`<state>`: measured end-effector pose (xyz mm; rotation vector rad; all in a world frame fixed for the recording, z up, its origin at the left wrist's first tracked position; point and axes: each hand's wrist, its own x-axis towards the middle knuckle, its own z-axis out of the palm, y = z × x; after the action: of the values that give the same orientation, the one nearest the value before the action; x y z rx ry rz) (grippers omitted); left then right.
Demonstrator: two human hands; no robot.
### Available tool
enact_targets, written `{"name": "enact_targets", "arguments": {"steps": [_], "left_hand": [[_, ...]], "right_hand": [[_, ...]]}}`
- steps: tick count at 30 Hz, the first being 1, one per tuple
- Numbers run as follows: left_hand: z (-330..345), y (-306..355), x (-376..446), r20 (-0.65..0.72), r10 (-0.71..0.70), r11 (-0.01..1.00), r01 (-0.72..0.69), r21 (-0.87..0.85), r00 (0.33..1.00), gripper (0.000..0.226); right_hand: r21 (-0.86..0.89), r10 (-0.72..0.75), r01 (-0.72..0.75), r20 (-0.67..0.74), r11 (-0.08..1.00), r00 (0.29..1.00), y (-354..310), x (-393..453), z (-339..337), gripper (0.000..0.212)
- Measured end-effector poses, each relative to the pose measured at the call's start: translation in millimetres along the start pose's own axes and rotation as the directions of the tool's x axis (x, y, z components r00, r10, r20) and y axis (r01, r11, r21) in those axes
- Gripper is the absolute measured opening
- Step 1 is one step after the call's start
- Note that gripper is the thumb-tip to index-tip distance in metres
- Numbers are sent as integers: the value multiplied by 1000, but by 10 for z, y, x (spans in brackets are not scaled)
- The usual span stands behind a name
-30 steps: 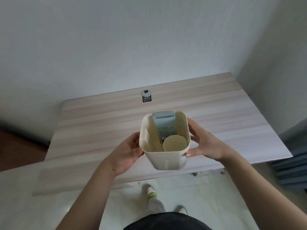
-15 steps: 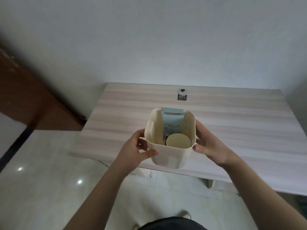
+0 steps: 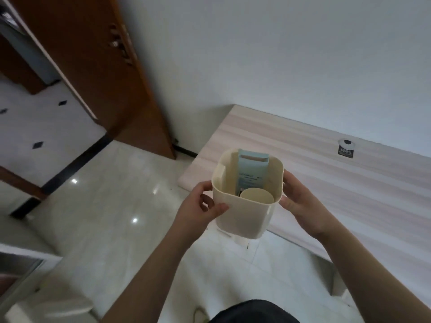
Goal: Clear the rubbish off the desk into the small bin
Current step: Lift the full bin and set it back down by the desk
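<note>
Both hands, left hand [image 3: 202, 207] and right hand [image 3: 300, 201], grip the upright bin [image 3: 245, 215], opening upward; the box [image 3: 250, 173] stands upright inside, beside the bench [image 3: 338, 183].

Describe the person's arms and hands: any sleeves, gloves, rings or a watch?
Both forearms are bare right to the frame's lower edge, so no sleeves show. The left hand and right hand wear no gloves, and no rings, watch or bracelet are visible. Nails look short and unpainted.

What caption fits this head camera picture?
Both hands, left and right, hold the cream bin of rubbish beside the desk.
</note>
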<state>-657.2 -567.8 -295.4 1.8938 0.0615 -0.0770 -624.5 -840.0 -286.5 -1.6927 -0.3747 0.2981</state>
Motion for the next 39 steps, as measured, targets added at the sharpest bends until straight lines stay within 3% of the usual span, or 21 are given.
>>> {"name": "enact_targets", "arguments": {"steps": [8,15,26,36,39], "left_hand": [[-1122,-431,-252,-156,-21,1000,20,-14,987,58],[-1727,-612,-443,-271,-30,973,-34,-229,962,50],[-2044,-755,-134,-401,-62,986,-7,-167,914,40],[-2161,-705,955,-413,5,998,-34,-62,911,41],[-2176,-660,1247,-369,-1,995,-35,-91,929,51]], "right_hand": [[-6,-25,25,61,1000,998,-122,572,1174,73],[-53,-30,38,146,998,989,-314,945,1795,71],[3,-1,1,223,1000,975,-316,1564,2116,71],[70,87,-92,74,993,993,-109,2505,1910,95],[104,80,-87,68,991,994,-112,2739,1881,91]]}}
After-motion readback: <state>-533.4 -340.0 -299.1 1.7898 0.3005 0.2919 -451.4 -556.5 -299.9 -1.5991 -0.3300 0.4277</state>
